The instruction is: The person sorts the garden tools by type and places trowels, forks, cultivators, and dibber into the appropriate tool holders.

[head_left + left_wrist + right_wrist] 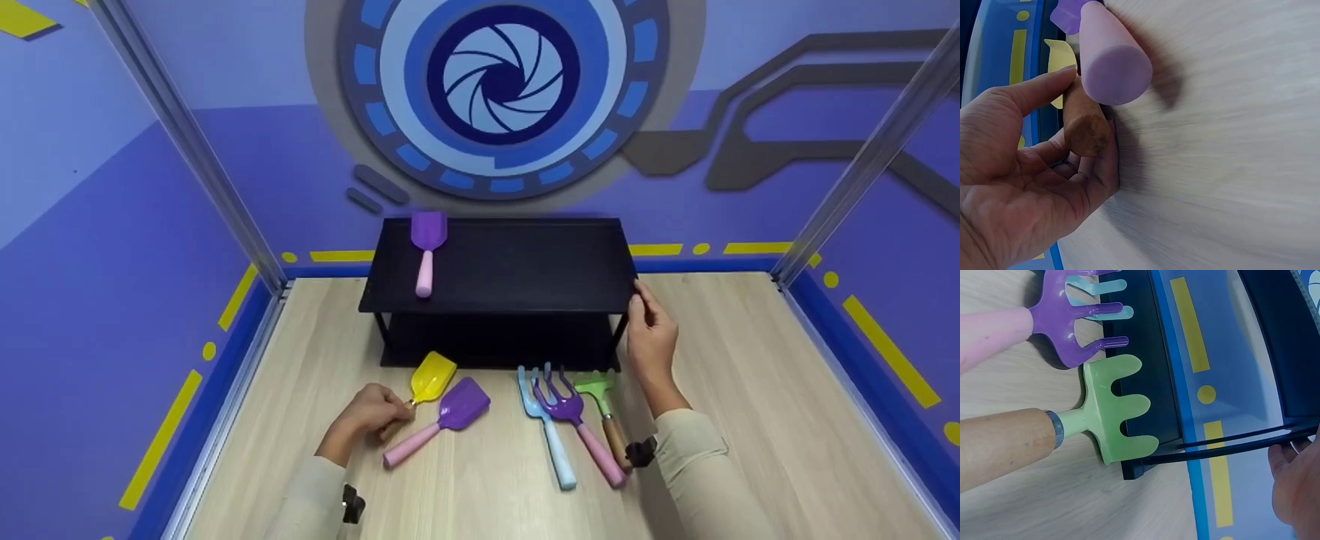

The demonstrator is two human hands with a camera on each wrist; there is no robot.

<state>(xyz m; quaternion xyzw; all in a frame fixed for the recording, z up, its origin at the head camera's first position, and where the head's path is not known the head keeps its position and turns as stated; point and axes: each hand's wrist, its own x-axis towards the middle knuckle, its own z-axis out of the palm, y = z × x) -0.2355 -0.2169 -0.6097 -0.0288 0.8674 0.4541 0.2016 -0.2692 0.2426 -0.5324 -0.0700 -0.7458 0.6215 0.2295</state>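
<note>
Left hand [373, 415] curls thumb and fingers round the wooden handle of the yellow shovel [433, 376], just in front of the black shelf [501, 264]. Right hand [651, 333] lies on the shelf's right corner, fingers straightish, likely steadying it. Purple shovel [442, 418] alongside. No readable writing anywhere.

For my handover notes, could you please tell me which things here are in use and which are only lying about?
In use:
left hand gripping the yellow shovel
right hand touching the black shelf

Lying about:
purple shovel
blue fork
purple fork
green rake
</note>
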